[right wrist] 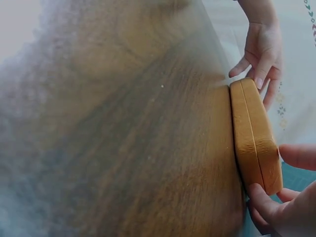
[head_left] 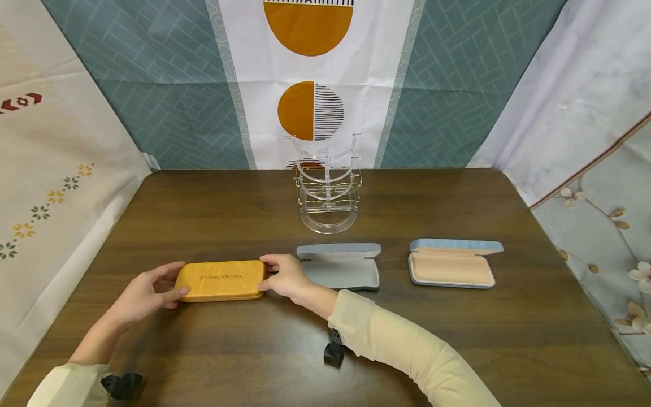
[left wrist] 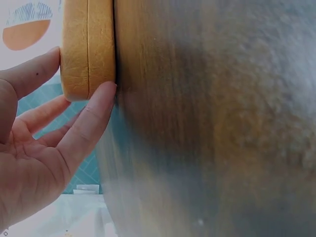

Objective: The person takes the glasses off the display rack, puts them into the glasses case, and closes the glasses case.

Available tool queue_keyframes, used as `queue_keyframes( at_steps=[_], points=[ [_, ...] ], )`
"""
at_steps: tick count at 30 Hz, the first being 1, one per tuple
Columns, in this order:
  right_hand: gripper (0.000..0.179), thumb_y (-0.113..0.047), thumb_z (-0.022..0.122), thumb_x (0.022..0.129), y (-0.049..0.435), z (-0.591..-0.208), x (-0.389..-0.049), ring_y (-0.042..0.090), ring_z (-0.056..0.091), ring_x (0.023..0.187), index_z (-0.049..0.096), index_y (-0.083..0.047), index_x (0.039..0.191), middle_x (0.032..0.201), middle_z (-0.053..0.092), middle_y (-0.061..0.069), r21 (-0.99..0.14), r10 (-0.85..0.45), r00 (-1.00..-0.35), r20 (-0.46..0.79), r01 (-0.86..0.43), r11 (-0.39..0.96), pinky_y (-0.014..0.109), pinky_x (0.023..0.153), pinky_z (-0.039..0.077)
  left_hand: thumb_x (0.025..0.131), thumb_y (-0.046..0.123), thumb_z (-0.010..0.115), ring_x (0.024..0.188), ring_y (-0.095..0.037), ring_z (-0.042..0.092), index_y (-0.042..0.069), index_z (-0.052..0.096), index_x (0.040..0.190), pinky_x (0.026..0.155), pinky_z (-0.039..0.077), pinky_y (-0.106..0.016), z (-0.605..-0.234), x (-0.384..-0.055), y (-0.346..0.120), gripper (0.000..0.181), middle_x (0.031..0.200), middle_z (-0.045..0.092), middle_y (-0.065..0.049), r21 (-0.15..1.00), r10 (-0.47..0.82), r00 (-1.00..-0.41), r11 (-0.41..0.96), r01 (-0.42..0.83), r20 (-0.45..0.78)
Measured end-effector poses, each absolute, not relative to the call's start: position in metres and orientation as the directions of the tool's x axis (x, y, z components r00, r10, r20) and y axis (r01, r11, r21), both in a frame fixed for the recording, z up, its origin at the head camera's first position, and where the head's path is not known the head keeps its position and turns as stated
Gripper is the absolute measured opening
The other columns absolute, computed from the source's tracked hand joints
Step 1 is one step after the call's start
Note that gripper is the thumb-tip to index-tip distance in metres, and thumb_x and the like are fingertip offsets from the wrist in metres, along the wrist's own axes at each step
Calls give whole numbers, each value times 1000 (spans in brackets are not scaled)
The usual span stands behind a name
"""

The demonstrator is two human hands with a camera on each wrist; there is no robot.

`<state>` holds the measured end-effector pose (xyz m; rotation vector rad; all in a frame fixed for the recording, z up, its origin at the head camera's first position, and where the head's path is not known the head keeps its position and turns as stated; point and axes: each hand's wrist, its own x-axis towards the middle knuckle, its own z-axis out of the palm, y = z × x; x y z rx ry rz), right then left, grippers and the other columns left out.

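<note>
A closed yellow glasses case [head_left: 220, 281], lettered "REFUELING FOR CHINA", lies flat on the brown table toward the left. My left hand [head_left: 147, 294] grips its left end, thumb near the front corner and fingers around the back. At the right end, my right hand [head_left: 287, 277] holds the case with thumb and fingers. The left wrist view shows the case's seam [left wrist: 88, 59] with the left fingertips at its end. Both hands appear around the case [right wrist: 252, 133] in the right wrist view. Just right of my right hand stands an open grey glasses case [head_left: 341, 274].
An open blue glasses case [head_left: 452, 268] with a peach lining sits farther right. Behind the cases stands a clear tiered display stand [head_left: 328, 228] carrying thin-framed glasses [head_left: 325, 204]. Patterned cloths hang at the table's back and sides.
</note>
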<state>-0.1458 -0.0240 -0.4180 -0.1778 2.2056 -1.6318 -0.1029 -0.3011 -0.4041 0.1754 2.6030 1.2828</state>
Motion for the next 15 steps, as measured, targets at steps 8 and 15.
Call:
queue_keyframes(
  at_steps=[8, 15],
  points=[
    [58, 2, 76, 67, -21, -418, -144, 17, 55, 103, 56, -2, 122, 113, 61, 4, -935, -338, -913, -228, 109, 336, 24, 85, 45, 83, 18, 67, 88, -25, 62, -10, 28, 136, 62, 54, -29, -402, -100, -300, 71, 118, 43, -36, 786, 189, -967, 618, -17, -169],
    [52, -3, 75, 71, -10, -409, -141, 20, 53, 108, 58, -4, 121, 118, 59, 5, -944, -361, -907, -216, 100, 314, 25, 82, 47, 82, 20, 69, 91, -34, 60, -6, 32, 137, 58, 53, -27, -388, -98, -294, 71, 114, 50, -32, 709, 154, -984, 703, 45, -90]
  ],
)
